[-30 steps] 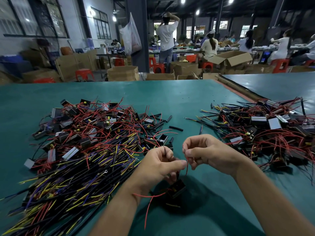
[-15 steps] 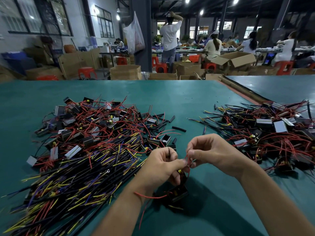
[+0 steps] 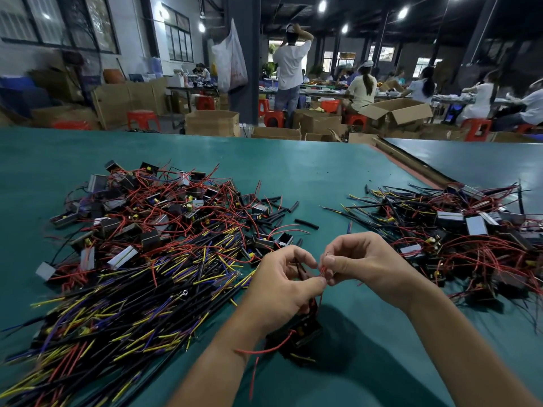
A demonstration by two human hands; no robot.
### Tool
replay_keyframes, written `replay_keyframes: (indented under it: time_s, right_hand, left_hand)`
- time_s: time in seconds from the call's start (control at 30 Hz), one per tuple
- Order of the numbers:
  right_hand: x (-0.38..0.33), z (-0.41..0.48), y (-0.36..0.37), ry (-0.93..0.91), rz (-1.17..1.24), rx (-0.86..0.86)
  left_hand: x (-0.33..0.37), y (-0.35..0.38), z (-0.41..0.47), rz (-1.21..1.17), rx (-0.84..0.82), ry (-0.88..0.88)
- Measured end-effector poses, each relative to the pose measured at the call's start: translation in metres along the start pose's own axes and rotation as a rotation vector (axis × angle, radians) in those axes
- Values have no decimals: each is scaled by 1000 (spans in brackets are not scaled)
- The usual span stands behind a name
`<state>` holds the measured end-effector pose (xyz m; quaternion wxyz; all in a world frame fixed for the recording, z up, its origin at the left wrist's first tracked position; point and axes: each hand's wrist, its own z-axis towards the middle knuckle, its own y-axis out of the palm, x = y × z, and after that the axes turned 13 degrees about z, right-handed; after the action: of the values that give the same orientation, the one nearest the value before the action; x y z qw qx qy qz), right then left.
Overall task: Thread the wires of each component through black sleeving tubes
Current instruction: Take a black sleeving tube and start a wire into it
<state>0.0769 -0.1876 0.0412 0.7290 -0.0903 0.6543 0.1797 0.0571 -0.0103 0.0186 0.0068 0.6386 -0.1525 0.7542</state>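
Note:
My left hand (image 3: 282, 286) and my right hand (image 3: 361, 261) meet above the green table (image 3: 293, 160), fingertips almost touching. The left hand pinches a short black sleeving tube (image 3: 301, 268). Thin red wires (image 3: 323, 271) are pinched by the right thumb and forefinger right at the tube's end. These wires run down to a small black component (image 3: 302, 336) that hangs under the left hand, just above the table. Another red wire (image 3: 258, 352) trails from it to the left.
A big heap of components with red, yellow and blue wires (image 3: 147, 245) covers the left of the table. A second heap (image 3: 458, 230) lies at the right. Loose black sleeve pieces (image 3: 305, 223) lie between them. Cardboard boxes and people fill the background.
My two hands have closed together; the right hand's fingers now hold the red wire ends up at the tube. The component has stayed under the left hand.

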Motion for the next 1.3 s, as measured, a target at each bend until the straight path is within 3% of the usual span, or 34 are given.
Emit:
replay_keyframes:
  time_s: [0.43, 0.73, 0.9, 1.1, 1.3]
  right_hand:
    - [-3, 1, 5, 42, 8, -24]
    - [-1, 1, 6, -38, -54, 4]
    - [-6, -1, 4, -141, -133, -48]
    - [-9, -4, -1, -106, -287, -107]
    - [-9, -4, -4, -102, -392, -69]
  left_hand:
    - [0, -5, 2, -27, 12, 40]
    - [2, 4, 3, 19, 41, -33]
    - [0, 0, 4, -25, 37, -105]
    - [2, -1, 2, -49, -7, -93]
    - [3, 0, 3, -47, 76, -45]
